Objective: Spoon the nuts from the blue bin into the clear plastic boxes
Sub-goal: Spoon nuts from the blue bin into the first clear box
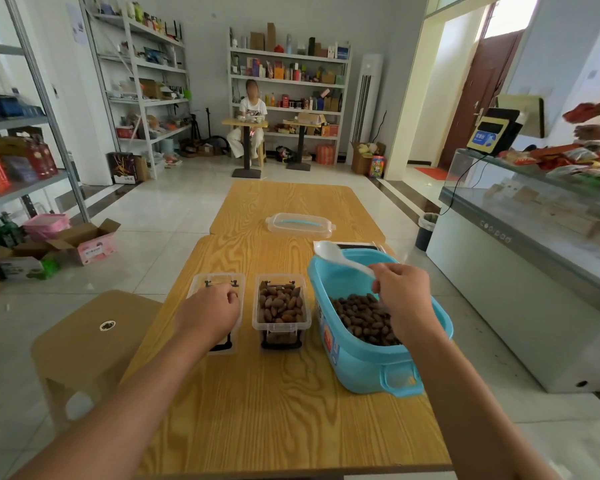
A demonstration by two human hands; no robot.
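Above blue bin [357,355], right hand [404,299] gripping spoon [340,258]

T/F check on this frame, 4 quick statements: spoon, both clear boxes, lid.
1. The right hand holds the white spoon over the blue bin. True.
2. The spoon is heaped with nuts. False: its bowl looks empty.
3. The middle clear box holds nuts. True.
4. The clear lid sits on the left clear box. False: it lies farther back on the table; the left hand rests over that box.
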